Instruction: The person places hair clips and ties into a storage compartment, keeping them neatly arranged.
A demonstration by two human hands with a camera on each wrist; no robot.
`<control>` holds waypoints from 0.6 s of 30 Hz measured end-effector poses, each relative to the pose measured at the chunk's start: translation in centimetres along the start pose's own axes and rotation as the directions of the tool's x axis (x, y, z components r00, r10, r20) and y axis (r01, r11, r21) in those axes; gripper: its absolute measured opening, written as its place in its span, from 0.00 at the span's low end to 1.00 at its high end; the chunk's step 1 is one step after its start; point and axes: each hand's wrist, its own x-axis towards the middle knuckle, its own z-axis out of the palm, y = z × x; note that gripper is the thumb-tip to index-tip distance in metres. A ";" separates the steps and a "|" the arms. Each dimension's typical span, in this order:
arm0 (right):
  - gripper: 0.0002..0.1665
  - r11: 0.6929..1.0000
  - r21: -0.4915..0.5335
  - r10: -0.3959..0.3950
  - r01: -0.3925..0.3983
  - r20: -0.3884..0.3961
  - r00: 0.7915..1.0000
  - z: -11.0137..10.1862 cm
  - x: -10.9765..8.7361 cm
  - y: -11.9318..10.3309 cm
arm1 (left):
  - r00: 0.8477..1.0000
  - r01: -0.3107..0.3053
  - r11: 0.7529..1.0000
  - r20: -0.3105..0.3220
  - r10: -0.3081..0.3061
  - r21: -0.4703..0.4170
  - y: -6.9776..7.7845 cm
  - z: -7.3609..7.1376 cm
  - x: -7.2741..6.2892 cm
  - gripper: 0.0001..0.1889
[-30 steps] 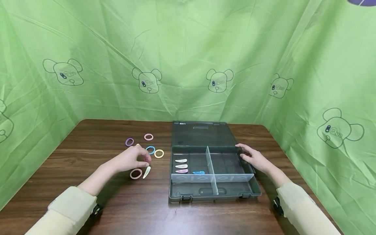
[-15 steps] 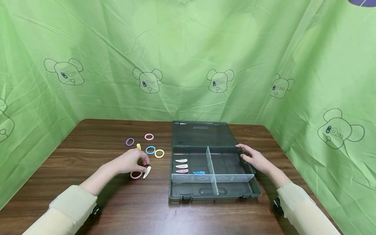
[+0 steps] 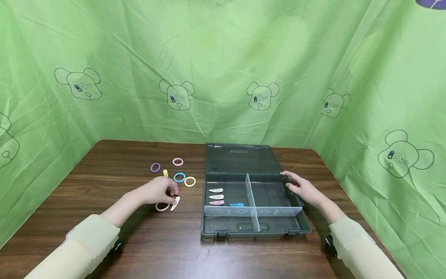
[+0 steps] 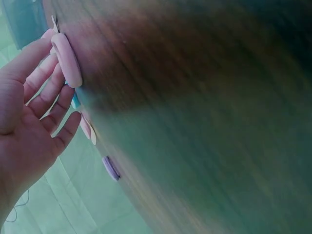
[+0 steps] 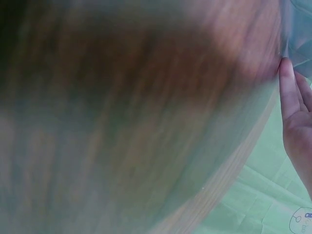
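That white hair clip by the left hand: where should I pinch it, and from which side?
Likely best at the broad far end, across its long edges, from above and the left. The white hair clip is slim, its narrow tip pointing toward the person, and the left hand has its thumb beside that broad end. The nearer pink hair tie lies close by; avoid snagging it.

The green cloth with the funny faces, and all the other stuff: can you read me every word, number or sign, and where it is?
No word is readable.
Cartoon faces on the green cloth: outlined letters and a dark blue mark, too small and blurred to read.
Clear dividers: diamonds and slanted lines, no letters.
Gray box, hair clips, rings: no writing I can see.
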 end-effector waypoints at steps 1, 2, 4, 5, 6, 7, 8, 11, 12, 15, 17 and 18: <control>0.27 1.000 -0.002 0.003 -0.003 -0.001 1.000 0.0 0.0 0.0 | 1.000 -0.002 1.000 0.000 0.002 0.002 0.0 0.1 0.0 0.10; 0.27 1.000 -0.001 0.004 -0.004 -0.001 1.000 0.0 0.0 0.0 | 1.000 -0.005 1.000 -0.002 0.005 0.006 -0.1 0.1 0.1 0.11; 0.26 1.000 -0.008 0.002 -0.002 -0.001 1.000 -0.1 0.1 0.1 | 1.000 -0.011 1.000 -0.003 0.011 0.007 -0.1 0.3 0.2 0.11; 0.26 1.000 -0.010 0.003 -0.003 -0.003 1.000 -0.1 0.1 0.1 | 1.000 -0.014 1.000 -0.004 0.014 0.005 -0.2 0.3 0.2 0.11; 0.26 1.000 -0.012 0.004 -0.004 -0.005 1.000 -0.1 0.1 0.1 | 1.000 -0.017 1.000 -0.004 0.017 0.002 -0.2 0.3 0.3 0.11; 0.26 1.000 -0.007 0.011 -0.011 -0.010 1.000 -0.1 0.1 0.1 | 1.000 -0.021 1.000 -0.003 0.021 -0.001 -0.2 0.4 0.3 0.10; 0.26 1.000 -0.007 0.011 -0.011 -0.010 1.000 -0.1 0.1 0.0 | 1.000 -0.026 1.000 -0.001 0.026 -0.006 -0.2 0.4 0.3 0.10; 0.26 1.000 -0.014 0.008 -0.008 -0.010 1.000 -0.1 0.1 0.0 | 0.999 -0.041 0.999 0.009 0.041 -0.021 -0.2 0.4 0.3 0.10; 0.26 1.000 -0.014 0.009 -0.009 -0.011 1.000 -0.1 0.1 0.0 | 0.999 -0.046 0.999 0.013 0.046 -0.025 -0.2 0.4 0.3 0.10; 0.26 1.000 -0.011 0.006 -0.006 -0.012 1.000 0.0 0.1 0.0 | 0.998 -0.057 0.998 0.022 0.058 -0.037 0.0 0.4 0.3 0.09; 0.26 1.000 -0.005 0.011 -0.011 -0.008 1.000 0.1 0.1 0.1 | 0.998 -0.059 0.997 0.029 0.061 -0.054 0.1 0.4 0.3 0.09; 0.26 1.000 -0.006 0.007 -0.007 -0.005 1.000 0.1 0.1 0.1 | 0.998 -0.059 0.996 0.033 0.061 -0.062 0.1 0.5 0.3 0.09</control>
